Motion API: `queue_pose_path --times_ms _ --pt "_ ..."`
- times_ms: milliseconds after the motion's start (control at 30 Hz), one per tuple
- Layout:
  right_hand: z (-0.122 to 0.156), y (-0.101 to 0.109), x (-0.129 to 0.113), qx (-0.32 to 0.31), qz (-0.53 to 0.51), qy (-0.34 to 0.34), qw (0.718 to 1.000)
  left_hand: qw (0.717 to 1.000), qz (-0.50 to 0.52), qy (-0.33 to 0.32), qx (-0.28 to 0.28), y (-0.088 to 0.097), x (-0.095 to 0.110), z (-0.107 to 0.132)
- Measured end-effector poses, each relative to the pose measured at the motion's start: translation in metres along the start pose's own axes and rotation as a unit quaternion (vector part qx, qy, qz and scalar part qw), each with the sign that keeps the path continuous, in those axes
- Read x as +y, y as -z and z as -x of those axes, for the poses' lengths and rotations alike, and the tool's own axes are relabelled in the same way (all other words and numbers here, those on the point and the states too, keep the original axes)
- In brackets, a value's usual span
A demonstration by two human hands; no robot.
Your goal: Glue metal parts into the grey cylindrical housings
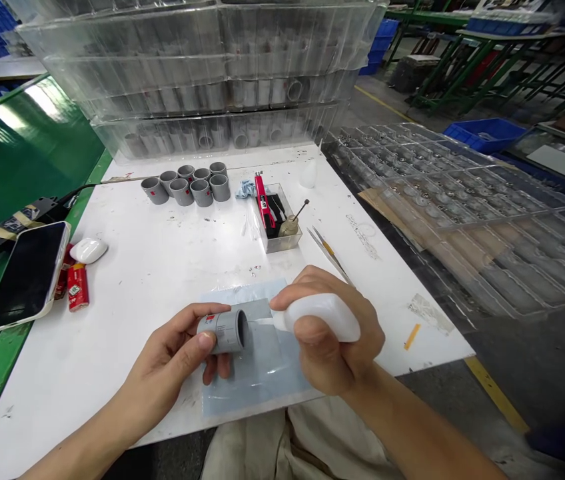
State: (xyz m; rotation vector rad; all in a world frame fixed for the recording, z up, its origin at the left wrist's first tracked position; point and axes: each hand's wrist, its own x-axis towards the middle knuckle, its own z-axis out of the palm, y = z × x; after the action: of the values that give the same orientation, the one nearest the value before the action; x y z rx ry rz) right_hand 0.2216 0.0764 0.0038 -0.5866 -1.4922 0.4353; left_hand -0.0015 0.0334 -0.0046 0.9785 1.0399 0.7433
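Note:
My left hand (177,350) is closed around a short grey cylinder (230,332), which lies sideways with its open end facing right. A red mark and fine lines show on its outside. In my right hand (340,347) is a white squeeze bottle (325,317), its narrow tip pointing left at the cylinder's open end. Whether the tip touches the inner wall I cannot tell. Beneath both hands a light blue sheet (262,393) lies on the white table (127,280). Several similar grey cylinders (181,192) stand upright at the back left.
A clear box (282,243) holds a red-and-black cutter (264,207) and a small round pot. Tweezers (330,253) lie beside it. At left are a phone (25,273) and a red lighter-like object (78,288). Stacked clear trays (162,73) line the back; more trays (462,200) sit right.

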Motion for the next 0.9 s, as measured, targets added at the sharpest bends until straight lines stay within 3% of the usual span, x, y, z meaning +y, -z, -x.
queue_pose_path --times_ms 900 --pt "-0.0011 -0.0006 0.0 0.0 -0.024 -0.01 1.0 1.0 0.005 0.001 -0.002 -0.0009 0.001 -0.0001"
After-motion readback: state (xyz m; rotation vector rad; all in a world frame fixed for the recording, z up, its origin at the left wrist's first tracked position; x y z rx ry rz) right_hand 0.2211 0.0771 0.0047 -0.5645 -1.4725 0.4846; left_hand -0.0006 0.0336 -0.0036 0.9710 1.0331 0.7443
